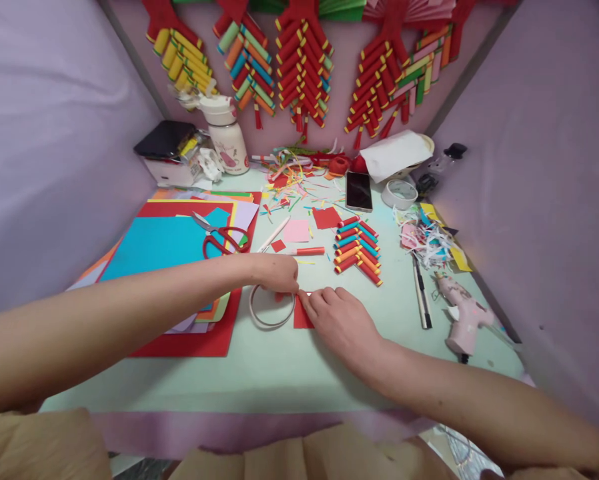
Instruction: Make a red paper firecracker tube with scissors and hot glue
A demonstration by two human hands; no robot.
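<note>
Two hands are brought together over a red paper piece (302, 319), which lies flat on the pale green table (279, 373), just beside a white ring (272, 323). Its far edge is pinched by the curled fingertips of the left hand (277, 272); its right side is pressed down by the loosely spread fingers of the right hand (342, 320). The visible part runs away from the person; the true long axis cannot be told. Scissors (219, 237) are left well apart.
</note>
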